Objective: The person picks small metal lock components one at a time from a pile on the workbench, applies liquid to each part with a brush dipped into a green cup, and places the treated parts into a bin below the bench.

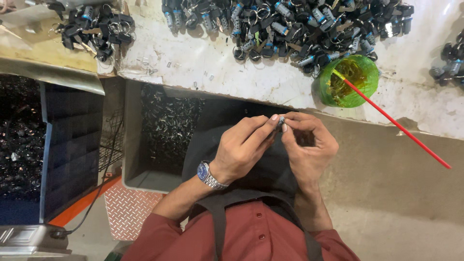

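Just below the near edge of the workbench [203, 67], both hands meet over a dark apron [251, 174]. Left hand [241, 147] and right hand [307, 145] pinch one small dark metal part [281, 123] between thumb and fingertips, fingers curled tight around it; part mostly hidden, can't tell its exact shape. Wristwatch [207, 174] sits on the left wrist. On the bench, far side: big pile of black lock cylinders with keys [290, 26], smaller pile [92, 29] far left. Green plastic cup [349, 79] stands at the bench's near edge, just right of the hands, red stick [396, 123] leaning out of it toward the right. Grey bin of small dark metal pieces [166, 128] sits left of the hands, under the bench edge.
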Tool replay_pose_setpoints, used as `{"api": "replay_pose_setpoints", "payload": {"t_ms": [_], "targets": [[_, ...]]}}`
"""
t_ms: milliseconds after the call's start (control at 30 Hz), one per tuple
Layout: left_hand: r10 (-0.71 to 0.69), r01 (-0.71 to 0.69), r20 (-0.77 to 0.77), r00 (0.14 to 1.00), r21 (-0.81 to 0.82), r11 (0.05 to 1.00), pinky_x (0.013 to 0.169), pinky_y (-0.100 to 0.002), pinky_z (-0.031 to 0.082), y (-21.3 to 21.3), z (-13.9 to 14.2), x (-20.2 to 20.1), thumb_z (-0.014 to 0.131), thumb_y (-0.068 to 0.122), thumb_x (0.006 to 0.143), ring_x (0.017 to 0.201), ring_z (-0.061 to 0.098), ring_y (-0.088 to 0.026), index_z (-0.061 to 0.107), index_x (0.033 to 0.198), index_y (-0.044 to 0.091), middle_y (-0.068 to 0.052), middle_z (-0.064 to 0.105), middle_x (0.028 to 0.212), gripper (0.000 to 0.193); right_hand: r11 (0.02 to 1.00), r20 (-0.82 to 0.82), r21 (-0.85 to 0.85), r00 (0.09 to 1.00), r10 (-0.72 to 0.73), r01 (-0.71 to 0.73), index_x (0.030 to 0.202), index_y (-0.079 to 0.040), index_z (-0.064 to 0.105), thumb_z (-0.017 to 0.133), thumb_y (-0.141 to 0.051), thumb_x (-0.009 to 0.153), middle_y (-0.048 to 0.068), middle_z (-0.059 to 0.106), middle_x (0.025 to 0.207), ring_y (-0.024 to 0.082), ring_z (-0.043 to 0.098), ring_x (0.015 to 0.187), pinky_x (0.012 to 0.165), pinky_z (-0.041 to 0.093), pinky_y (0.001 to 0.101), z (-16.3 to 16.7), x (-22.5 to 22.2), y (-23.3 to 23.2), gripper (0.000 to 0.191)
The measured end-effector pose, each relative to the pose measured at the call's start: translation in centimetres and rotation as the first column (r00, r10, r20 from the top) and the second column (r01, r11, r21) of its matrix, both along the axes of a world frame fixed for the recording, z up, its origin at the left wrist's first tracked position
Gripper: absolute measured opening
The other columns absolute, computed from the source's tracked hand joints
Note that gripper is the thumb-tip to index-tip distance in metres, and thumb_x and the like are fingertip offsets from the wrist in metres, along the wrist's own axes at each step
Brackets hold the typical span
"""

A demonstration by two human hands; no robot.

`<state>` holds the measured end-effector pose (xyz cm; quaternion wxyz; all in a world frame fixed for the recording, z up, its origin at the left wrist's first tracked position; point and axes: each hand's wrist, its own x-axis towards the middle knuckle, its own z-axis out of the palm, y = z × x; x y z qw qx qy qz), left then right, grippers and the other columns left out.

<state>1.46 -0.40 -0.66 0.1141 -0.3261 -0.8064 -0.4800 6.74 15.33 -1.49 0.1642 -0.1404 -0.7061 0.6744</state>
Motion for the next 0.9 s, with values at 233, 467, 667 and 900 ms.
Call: {"api": "replay_pose_setpoints", "payload": {"t_ms": [233, 467, 667, 900], "targets": [[-0.018, 0.015, -0.103, 0.995, -0.03, 0.999, 0.096, -0.039, 0.061, 0.0, 0.4, -0.5, 0.08, -0.004, 0.089, 0.102, 0.07, -0.029, 0.064, 0.128, -0.005, -0.013, 0.067, 0.111, 0.042, 0.998, 0.061, 0.066, 0.998, -0.001, -0.003, 0.098, 0.003, 0.065, 0.073, 0.014, 0.093, 0.014, 0.071, 0.113, 0.012, 0.068, 0.098, 0.08, 0.056, 0.0225, 0.1, 0.0, 0.3, 0.015], [-0.048, 0.039, -0.137, 0.989, -0.065, 0.997, 0.101, -0.04, 0.061, -0.1, 0.4, -0.7, 0.077, -0.003, 0.088, 0.104, 0.071, -0.03, 0.066, 0.126, -0.005, -0.014, 0.068, 0.113, 0.039, 1.0, 0.045, -0.014, 0.999, 0.003, -0.002, 0.101, 0.002, 0.065, 0.073, 0.015, 0.092, 0.013, 0.071, 0.115, 0.015, 0.07, 0.105, 0.092, 0.059, 0.0275, -0.4, 0.3, 0.7, 0.017], [0.005, -0.012, 0.102, 0.995, 0.076, 0.997, 0.08, -0.033, 0.06, 0.5, 0.1, -0.8, 0.081, 0.001, 0.091, 0.088, 0.071, -0.025, 0.069, 0.121, 0.002, -0.011, 0.072, 0.106, 0.032, 0.988, 0.083, -0.155, 0.996, 0.024, -0.011, 0.105, 0.002, 0.068, 0.072, 0.011, 0.093, 0.011, 0.072, 0.106, 0.012, 0.07, 0.097, 0.089, 0.058, 0.0259, -0.7, -0.1, 1.4, 0.015], [0.183, -0.276, 0.42, 0.889, 0.172, 0.946, 0.079, -0.027, 0.061, -2.2, -0.4, -1.9, 0.073, 0.001, 0.099, 0.085, 0.076, -0.015, 0.067, 0.131, 0.0, -0.009, 0.078, 0.103, 0.033, 0.843, 0.16, 0.53, 0.987, 0.003, -0.089, 0.122, -0.008, 0.073, 0.079, -0.006, 0.097, 0.009, 0.07, 0.107, 0.017, 0.061, 0.08, 0.07, 0.049, 0.0312, 0.4, -2.0, 0.5, 0.026]]}}
